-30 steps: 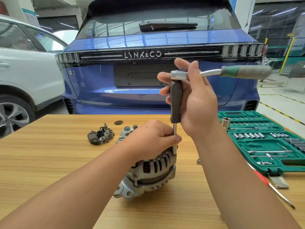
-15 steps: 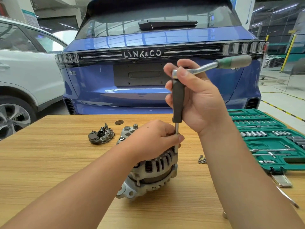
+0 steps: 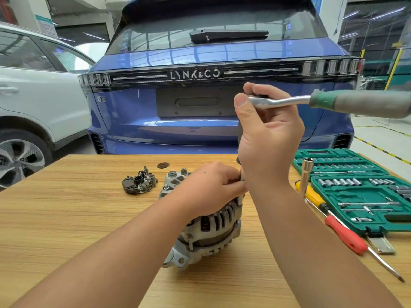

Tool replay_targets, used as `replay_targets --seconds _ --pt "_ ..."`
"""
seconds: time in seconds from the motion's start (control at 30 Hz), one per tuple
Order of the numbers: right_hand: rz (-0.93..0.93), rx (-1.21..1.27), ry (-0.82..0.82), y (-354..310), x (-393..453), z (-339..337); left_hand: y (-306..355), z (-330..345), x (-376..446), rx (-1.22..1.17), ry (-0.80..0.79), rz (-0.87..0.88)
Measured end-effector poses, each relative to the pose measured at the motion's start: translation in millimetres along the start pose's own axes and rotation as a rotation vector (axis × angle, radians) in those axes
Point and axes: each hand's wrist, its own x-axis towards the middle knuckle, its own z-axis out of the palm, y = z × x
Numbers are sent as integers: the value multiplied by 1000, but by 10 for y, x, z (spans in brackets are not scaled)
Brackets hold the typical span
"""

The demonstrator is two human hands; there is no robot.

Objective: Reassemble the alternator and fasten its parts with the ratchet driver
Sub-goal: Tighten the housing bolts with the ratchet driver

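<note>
Wood-grain table [image 3: 66,218], blue car [image 3: 200,130] behind.

two bare forearms, left hand [image 3: 209,187], right hand [image 3: 269,138] (no sleeves, no gloves)

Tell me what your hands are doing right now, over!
Right hand grips ratchet head, upright. Left hand pinches its shaft on the alternator. Nothing in the way.

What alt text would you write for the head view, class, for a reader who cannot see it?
A person's right hand holds a ratchet upright over an alternator on a wooden table, while the left hand steadies its shaft. A green socket case lies right; a blue car is behind.
</note>
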Motion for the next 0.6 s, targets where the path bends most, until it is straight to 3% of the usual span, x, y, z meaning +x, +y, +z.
replay_targets --seconds 0.1,0.23,0.33,0.5,0.6 --pt "-19 -48 0 26 -11 26 -7 2 5 -18 9 -1" --pt "154 114 -117 -11 64 -9 -40 5 32 -10 -2 -26" --pt "364 215 -249 -16 155 -108 -59 -32 13 24 -25 -23" --pt "884 437 -381 -51 328 -205 -57 -73 -5 39 -81 -8" --pt "1005 502 -495 -46 396 -247 -47 -105 -5 8 -139 -1"
